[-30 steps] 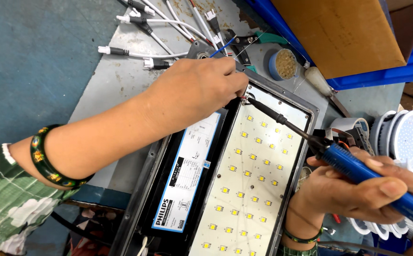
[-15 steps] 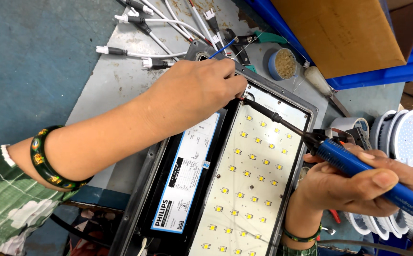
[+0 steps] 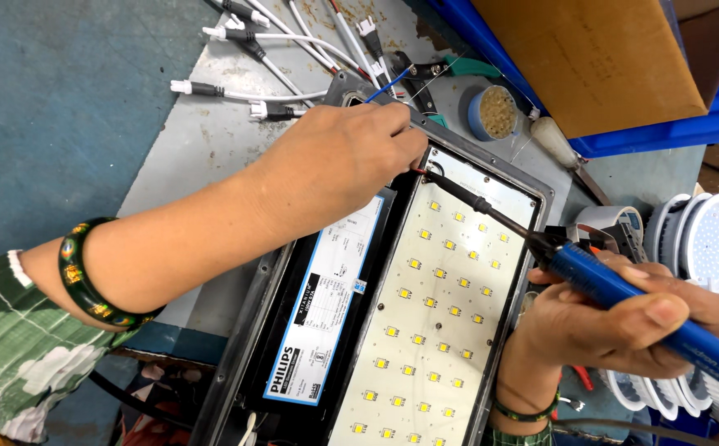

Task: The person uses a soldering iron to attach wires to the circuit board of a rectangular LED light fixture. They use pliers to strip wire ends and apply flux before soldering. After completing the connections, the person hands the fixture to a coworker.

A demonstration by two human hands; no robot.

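Blue-handled soldering iron (image 3: 624,289) is gripped in the right hand (image 3: 615,322), tip at the top corner of the LED board (image 3: 434,314) in the open lamp housing (image 3: 491,177). Left hand (image 3: 335,165) fingers pinch a wire there. Joint looks unfinished; housing uncovered.

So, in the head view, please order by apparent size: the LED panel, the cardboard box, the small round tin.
1. LED panel
2. cardboard box, cut off by the frame edge, so unsure
3. small round tin
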